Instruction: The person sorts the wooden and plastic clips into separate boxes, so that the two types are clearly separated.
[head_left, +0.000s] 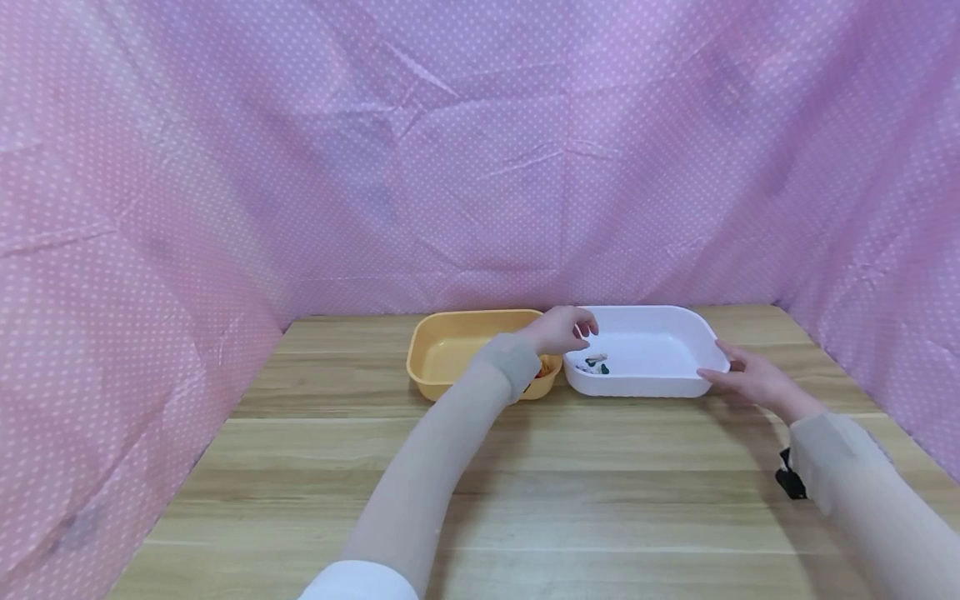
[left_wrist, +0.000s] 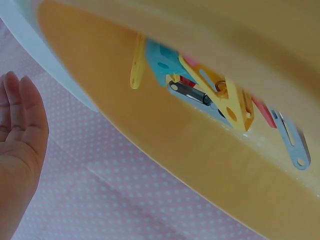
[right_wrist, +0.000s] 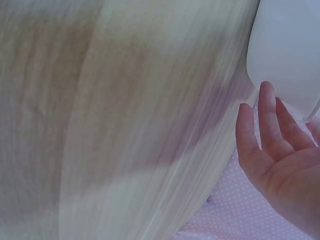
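Note:
In the head view my left hand (head_left: 561, 329) hangs over the spot where a yellow bin (head_left: 438, 327) and a white bin (head_left: 652, 387) meet. Its fingers bend loosely, with nothing seen in them; the left wrist view shows the palm and fingers (left_wrist: 27, 107) beside the yellow bin. Inside that bin lie several colourful clips, among them a yellow clip (left_wrist: 239, 112) and a light blue clip (left_wrist: 295, 145). My right hand (head_left: 761, 385) holds the white bin's right end, thumb over the rim, other fingers against the outside. Small green and pale pieces (head_left: 597, 363) lie in the white bin's left end.
Both bins stand side by side on a wooden table (head_left: 600, 500), near its back edge. A pink cloth (head_left: 480, 167) with white dots hangs behind and along both sides. A black device (head_left: 791, 477) sits at my right wrist.

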